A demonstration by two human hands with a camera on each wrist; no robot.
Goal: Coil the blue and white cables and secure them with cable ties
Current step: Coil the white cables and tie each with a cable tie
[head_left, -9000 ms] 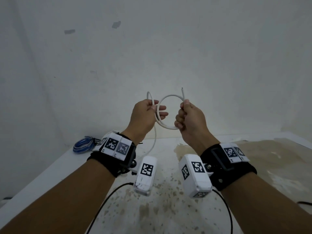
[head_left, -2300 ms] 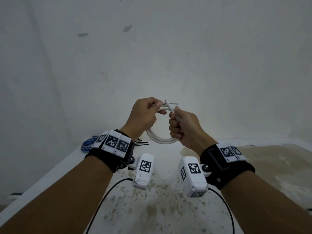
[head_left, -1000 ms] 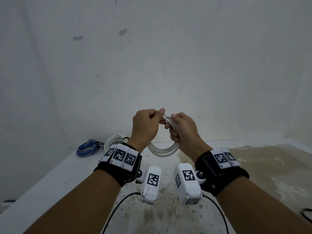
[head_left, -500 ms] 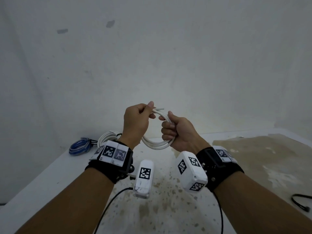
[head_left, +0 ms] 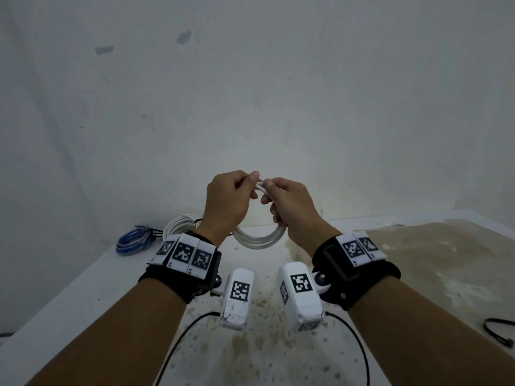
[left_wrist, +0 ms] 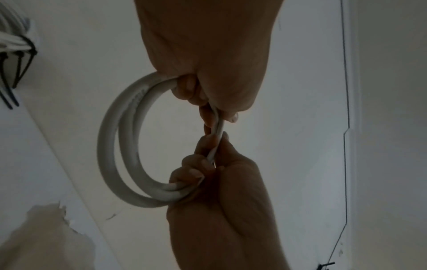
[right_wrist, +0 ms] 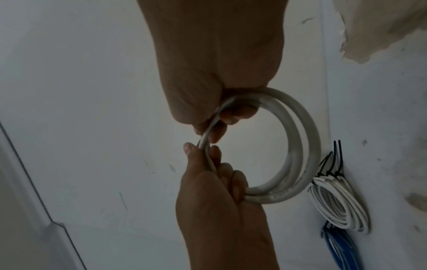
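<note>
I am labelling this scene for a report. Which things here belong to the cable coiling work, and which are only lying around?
Part of the job:
- white cable coil, gripped by left hand and right hand
- tied white bundle on the table
- tied blue bundle beside it
- loose black cable tie

Just lying about:
- stained table
- wall

Plain white wall [head_left: 278, 93], stained white table [head_left: 83, 296], dim light
</note>
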